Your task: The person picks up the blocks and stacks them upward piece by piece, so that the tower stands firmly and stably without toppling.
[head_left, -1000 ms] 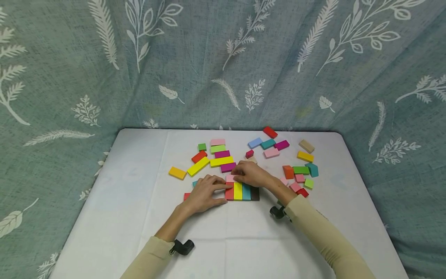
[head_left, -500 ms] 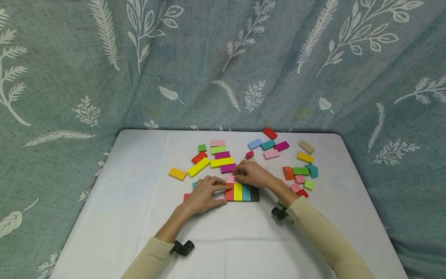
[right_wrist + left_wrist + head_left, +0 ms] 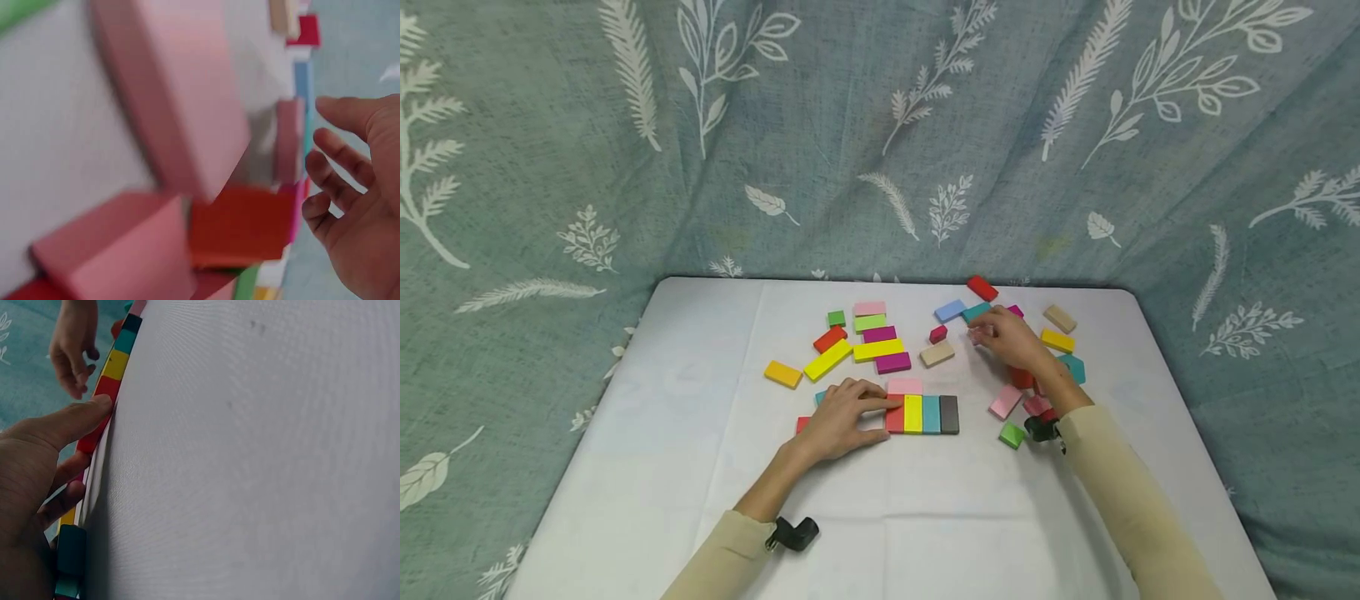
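In the head view a red block (image 3: pixel 895 419), a yellow block (image 3: pixel 912 414), a teal block (image 3: pixel 931 414) and a dark grey block (image 3: pixel 949 414) lie side by side in a row. A pink block (image 3: pixel 905 386) lies along their far edge. My left hand (image 3: pixel 841 421) rests at the row's left end, fingertips touching the red block, thumb at its near corner. My right hand (image 3: pixel 1011 337) hovers at a pink block (image 3: pixel 977 335) farther back and covers most of it. In the right wrist view its fingers (image 3: pixel 331 150) are spread with nothing between them.
Loose blocks lie around: a beige block (image 3: pixel 937 354), yellow blocks (image 3: pixel 877 349) and purple blocks (image 3: pixel 892 362) behind the row. To the right are a pink block (image 3: pixel 1006 402) and a green block (image 3: pixel 1012 435). A leaf-patterned curtain (image 3: pixel 820 167) hangs behind the table.
My right hand has left the pink block behind the row and moved right and back to another pink block, uncovering the beige block. My left hand has stayed at the red block.
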A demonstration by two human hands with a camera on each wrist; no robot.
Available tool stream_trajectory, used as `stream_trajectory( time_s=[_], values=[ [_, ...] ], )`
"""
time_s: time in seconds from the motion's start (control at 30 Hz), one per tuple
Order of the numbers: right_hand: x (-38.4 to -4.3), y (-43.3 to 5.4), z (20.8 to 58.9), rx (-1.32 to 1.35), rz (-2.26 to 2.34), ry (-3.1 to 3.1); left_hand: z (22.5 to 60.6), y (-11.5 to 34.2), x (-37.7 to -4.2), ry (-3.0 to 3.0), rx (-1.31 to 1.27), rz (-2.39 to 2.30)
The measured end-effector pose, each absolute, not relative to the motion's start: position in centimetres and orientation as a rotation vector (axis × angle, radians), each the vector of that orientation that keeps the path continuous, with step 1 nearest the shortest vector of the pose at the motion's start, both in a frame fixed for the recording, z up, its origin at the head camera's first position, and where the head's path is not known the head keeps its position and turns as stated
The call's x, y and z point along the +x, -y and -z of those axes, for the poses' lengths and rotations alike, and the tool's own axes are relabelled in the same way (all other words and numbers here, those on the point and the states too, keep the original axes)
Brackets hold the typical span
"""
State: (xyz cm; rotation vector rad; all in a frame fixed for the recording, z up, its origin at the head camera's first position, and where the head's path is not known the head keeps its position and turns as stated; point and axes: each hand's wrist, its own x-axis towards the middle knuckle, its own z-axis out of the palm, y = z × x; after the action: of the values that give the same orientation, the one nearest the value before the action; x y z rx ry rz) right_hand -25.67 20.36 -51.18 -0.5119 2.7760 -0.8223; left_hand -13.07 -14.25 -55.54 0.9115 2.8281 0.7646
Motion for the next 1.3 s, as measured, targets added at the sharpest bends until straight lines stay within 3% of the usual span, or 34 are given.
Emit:
stream_trajectory(
  time_s=[0.77,1.3],
  values=[
    [-26.5,-22.5,52.4,-0.403,0.736,-2.776,55.6,14.1,-13.1,-2.835,0.918,-0.749],
    [-22.3,-19.5,50.3,-0.598,0.949,-2.522,55.7,14.1,-13.1,-2.838,0.915,-0.754]
  ],
)
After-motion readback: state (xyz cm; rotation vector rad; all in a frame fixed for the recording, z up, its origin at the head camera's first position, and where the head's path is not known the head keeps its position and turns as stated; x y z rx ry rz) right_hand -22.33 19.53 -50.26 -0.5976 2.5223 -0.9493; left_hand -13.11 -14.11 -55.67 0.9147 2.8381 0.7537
